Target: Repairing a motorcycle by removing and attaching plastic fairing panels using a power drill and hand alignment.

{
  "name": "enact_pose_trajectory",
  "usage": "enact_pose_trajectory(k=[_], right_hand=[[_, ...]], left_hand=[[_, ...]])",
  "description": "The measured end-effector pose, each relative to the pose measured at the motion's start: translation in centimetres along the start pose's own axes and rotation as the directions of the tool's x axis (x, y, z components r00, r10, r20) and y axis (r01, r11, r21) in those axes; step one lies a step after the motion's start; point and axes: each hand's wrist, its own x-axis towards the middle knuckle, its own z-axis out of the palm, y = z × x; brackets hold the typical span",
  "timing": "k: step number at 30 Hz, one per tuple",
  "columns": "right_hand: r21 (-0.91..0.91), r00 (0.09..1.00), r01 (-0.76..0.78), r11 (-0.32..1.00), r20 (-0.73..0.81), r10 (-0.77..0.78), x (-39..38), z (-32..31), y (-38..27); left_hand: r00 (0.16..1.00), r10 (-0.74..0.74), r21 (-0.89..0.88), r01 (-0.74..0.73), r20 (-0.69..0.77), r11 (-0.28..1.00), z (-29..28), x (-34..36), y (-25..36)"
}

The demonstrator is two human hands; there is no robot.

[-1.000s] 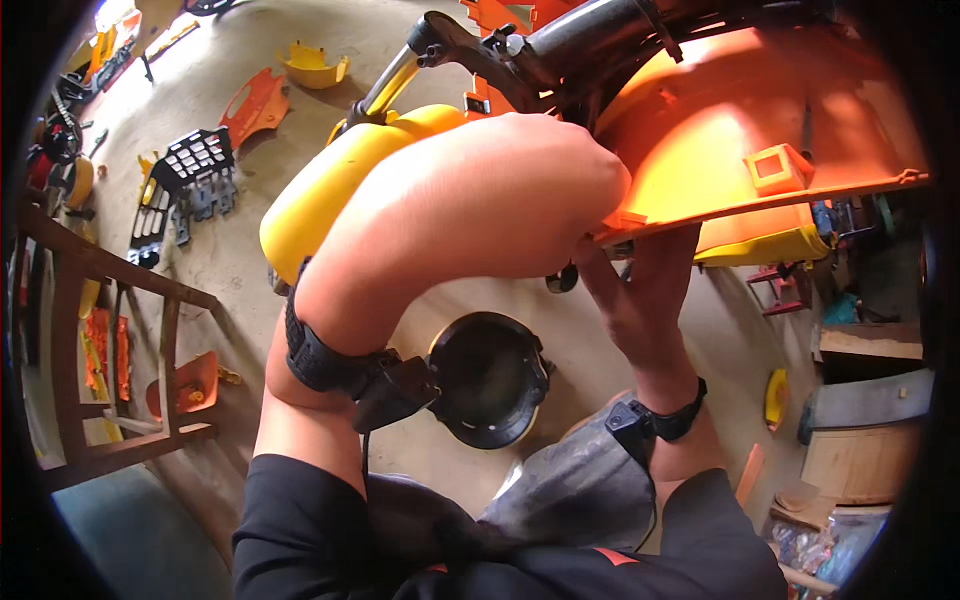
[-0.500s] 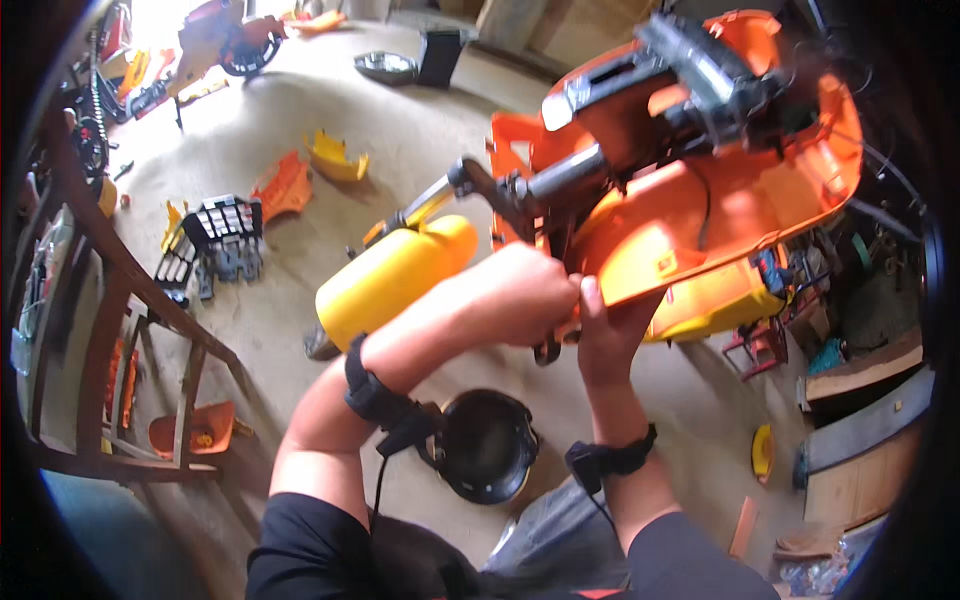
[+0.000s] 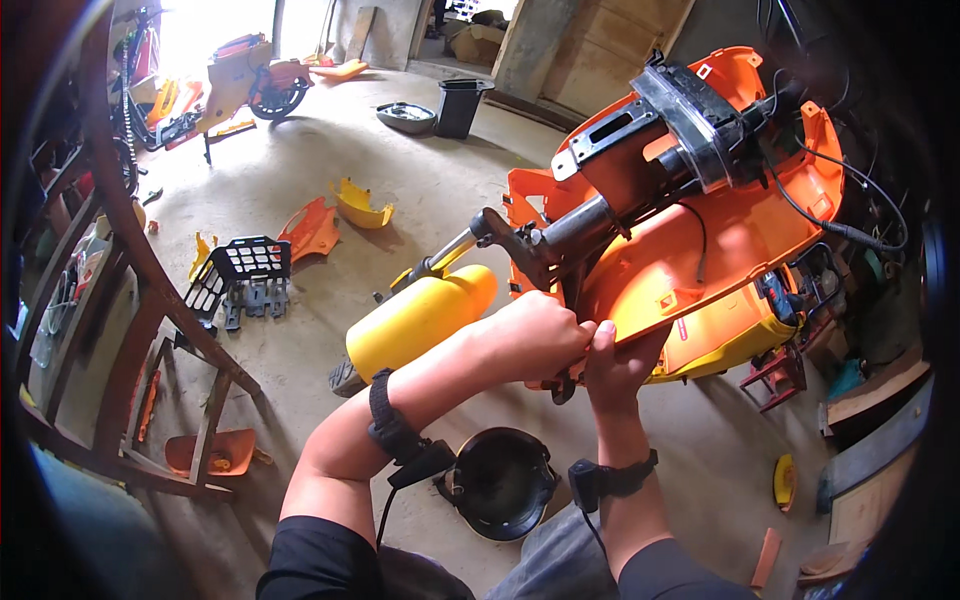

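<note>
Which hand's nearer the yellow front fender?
Left. Left hand is just right of the yellow front fender; right hand is farther right, at the lower edge of the orange panel.

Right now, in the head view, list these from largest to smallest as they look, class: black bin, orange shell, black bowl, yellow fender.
1. Orange shell
2. Yellow fender and black bowl: too alike to rank
3. Black bin, though it stands farther off

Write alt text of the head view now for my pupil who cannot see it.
A person's right hand grips the edge of an orange plastic shell, the left hand curled close beside it. A yellow fender is left of the shell. Beyond, on the floor, lie an orange part, a yellow part and a black grid.
</note>
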Motion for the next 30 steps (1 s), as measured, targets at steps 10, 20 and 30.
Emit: enact_pose_trajectory(k=[10,20,30], right_hand=[[0.077,0.997,-0.039,0.996,0.064,0.034,0.2,-1.0,-0.8],[0.084,0.996,-0.006,0.996,-0.083,0.013,-0.1,1.5,-2.6],[-0.102,0.979,0.058,0.993,-0.188,-0.076,1.0,2.6,-1.8]], left_hand=[[1.0,0.003,0.007,-0.003,0.025,1.0,0.0,0.1,0.2],[0.986,-0.099,0.152,0.12,-0.137,0.981,1.8,-1.1,1.4],[0.92,0.05,0.202,0.032,-0.389,0.979,3.5,-1.1,0.3]])
